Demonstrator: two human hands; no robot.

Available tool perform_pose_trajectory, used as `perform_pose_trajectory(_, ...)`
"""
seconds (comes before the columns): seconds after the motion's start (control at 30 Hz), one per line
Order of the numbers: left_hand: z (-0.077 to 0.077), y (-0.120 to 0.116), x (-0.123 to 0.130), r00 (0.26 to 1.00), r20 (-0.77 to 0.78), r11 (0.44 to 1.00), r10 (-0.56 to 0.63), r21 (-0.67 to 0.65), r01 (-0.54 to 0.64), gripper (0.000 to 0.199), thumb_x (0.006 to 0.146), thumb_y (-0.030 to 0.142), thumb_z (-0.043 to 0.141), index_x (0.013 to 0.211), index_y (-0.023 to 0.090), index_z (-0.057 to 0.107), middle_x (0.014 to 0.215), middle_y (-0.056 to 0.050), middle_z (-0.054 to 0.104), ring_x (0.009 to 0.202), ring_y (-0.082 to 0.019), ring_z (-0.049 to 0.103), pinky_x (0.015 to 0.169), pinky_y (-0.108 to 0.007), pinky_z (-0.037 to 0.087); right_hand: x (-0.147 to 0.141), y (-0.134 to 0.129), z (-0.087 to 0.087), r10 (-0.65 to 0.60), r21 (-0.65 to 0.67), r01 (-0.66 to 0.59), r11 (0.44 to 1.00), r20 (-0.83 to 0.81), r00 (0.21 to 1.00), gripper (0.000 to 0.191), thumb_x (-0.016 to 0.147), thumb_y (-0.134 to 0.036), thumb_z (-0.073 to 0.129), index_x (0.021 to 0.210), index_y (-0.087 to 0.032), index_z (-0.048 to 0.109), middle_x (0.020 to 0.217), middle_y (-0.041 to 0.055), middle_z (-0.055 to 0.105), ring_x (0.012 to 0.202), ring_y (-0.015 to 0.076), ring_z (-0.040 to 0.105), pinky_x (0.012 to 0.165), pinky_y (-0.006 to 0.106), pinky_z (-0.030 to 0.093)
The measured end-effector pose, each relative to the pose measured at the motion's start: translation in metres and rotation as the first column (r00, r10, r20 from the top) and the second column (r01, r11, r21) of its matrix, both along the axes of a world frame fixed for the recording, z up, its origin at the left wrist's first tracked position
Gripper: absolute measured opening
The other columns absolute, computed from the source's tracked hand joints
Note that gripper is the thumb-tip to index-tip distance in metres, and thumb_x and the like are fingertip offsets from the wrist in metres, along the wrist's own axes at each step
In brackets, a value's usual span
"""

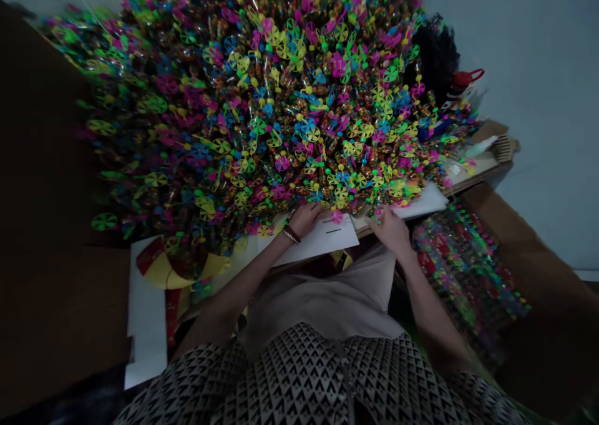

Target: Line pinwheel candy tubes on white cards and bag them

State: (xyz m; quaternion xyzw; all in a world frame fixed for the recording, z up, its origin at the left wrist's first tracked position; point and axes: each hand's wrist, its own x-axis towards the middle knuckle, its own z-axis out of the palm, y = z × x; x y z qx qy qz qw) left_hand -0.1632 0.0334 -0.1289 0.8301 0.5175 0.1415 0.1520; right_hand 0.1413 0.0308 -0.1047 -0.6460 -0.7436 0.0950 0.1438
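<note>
A large heap of small candy-filled clear tubes [281,100] with pink, yellow, green and blue plastic wheel tops lies before me. At its near edge is my left hand [305,219], fingers bent together over the upper edge of a white card [322,241] with dark marks. What those fingers hold, if anything, is too dark to make out. Further right, my right hand [392,230] has its fingers drawn together at the heap's front edge. Small pink and green plastic parts [378,213] show by its fingertips. Whether it grips one of them is unclear.
A white strip [423,203] lies along the table edge. Low on the right, a cardboard box [528,244] holds packed bundles of colourful tubes [468,263]. Red and yellow card [171,272] curls at the left. A dark bundle [435,50] and a red-handled item [468,77] stand back right.
</note>
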Motion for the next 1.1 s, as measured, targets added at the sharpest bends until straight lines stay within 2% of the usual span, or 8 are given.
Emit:
perform_pose_trajectory(0.1,0.001,-0.033,-0.018,0.998,-0.059,1.000,-0.015,0.027,0.016,0.037,0.096,0.033,0.040,0.127,0.018,0.054,0.126,-0.013,0.058,0.116,-0.025,0.053,0.099,-0.042,0.039,-0.027,-0.011,-0.014,-0.041,0.023,0.039,0.999,0.133,0.990,0.045,0.088,-0.031,0.050,0.129,-0.014,0.045,0.112,0.0179,0.057,0.088,0.0273,0.061,0.073,0.037,0.047)
perform_pose_trajectory(0.2,-0.002,-0.066,-0.027,0.990,-0.116,0.997,-0.077,0.004,0.078,0.061,0.090,0.052,0.048,0.141,0.019,0.041,0.144,-0.015,0.043,0.132,-0.029,0.040,0.109,-0.049,0.029,-0.035,0.001,-0.026,-0.035,0.027,0.032,0.999,0.097,0.995,0.040,0.090,-0.017,0.039,0.129,-0.014,0.046,0.117,0.0189,0.053,0.090,0.0266,0.061,0.074,0.038,0.048)
perform_pose_trajectory(0.33,-0.010,-0.095,-0.020,0.986,-0.164,1.000,0.016,-0.020,-0.019,0.065,0.091,0.058,0.040,0.145,0.022,0.035,0.152,-0.012,0.035,0.137,-0.031,0.033,0.110,-0.050,0.026,-0.041,0.021,-0.030,0.019,0.020,-0.020,1.000,0.049,0.999,0.039,0.091,-0.014,0.033,0.127,-0.013,0.049,0.116,0.0191,0.052,0.092,0.0271,0.060,0.076,0.039,0.048)
perform_pose_trajectory(0.47,-0.013,-0.103,-0.011,0.983,-0.154,0.995,0.100,-0.007,-0.102,0.064,0.091,0.056,0.042,0.144,0.022,0.036,0.152,-0.013,0.035,0.137,-0.032,0.033,0.109,-0.051,0.027,-0.043,0.013,-0.023,0.062,0.068,-0.064,0.996,0.034,0.998,0.039,0.093,-0.019,0.035,0.129,-0.013,0.049,0.117,0.0181,0.054,0.095,0.0263,0.060,0.079,0.039,0.049)
perform_pose_trajectory(0.6,-0.004,-0.098,-0.007,0.993,-0.088,0.997,0.080,0.025,-0.078,0.055,0.094,0.048,0.041,0.139,0.018,0.044,0.149,-0.016,0.038,0.137,-0.031,0.034,0.108,-0.050,0.028,-0.021,-0.011,-0.021,-0.008,0.200,0.043,0.979,-0.173,0.985,0.033,0.097,-0.032,0.034,0.116,-0.018,0.056,0.107,0.0117,0.063,0.093,0.0217,0.060,0.082,0.033,0.047)
perform_pose_trajectory(0.77,0.005,-0.072,0.016,0.968,-0.062,0.970,-0.242,0.015,0.243,0.045,0.094,0.035,0.044,0.138,0.025,0.045,0.149,-0.010,0.039,0.137,-0.026,0.033,0.108,-0.044,0.030,0.059,-0.009,-0.032,-0.458,0.232,0.534,0.813,-0.312,0.833,0.044,0.095,-0.047,0.034,0.094,-0.012,0.059,0.078,0.0102,0.062,0.068,0.0181,0.051,0.067,0.030,0.042)
perform_pose_trajectory(0.97,0.000,-0.010,0.031,0.958,-0.140,0.968,-0.250,-0.007,0.251,0.039,0.098,0.028,0.033,0.130,0.021,0.054,0.146,-0.008,0.044,0.129,-0.027,0.043,0.102,-0.045,0.034,0.136,0.052,-0.017,-0.358,0.184,0.368,0.911,-0.087,0.930,0.041,0.085,-0.048,0.053,0.098,-0.012,0.067,0.107,0.0166,0.059,0.096,0.0213,0.045,0.087,0.038,0.036)
perform_pose_trajectory(1.1,0.009,-0.007,0.015,0.965,-0.034,0.965,-0.259,0.039,0.260,0.039,0.097,0.021,0.036,0.133,0.023,0.051,0.142,-0.007,0.049,0.128,-0.023,0.044,0.102,-0.042,0.037,0.150,0.079,-0.006,-0.303,0.061,0.302,0.951,-0.002,0.953,0.038,0.071,-0.050,0.068,0.089,-0.016,0.073,0.109,0.0172,0.059,0.099,0.0252,0.044,0.085,0.047,0.037)
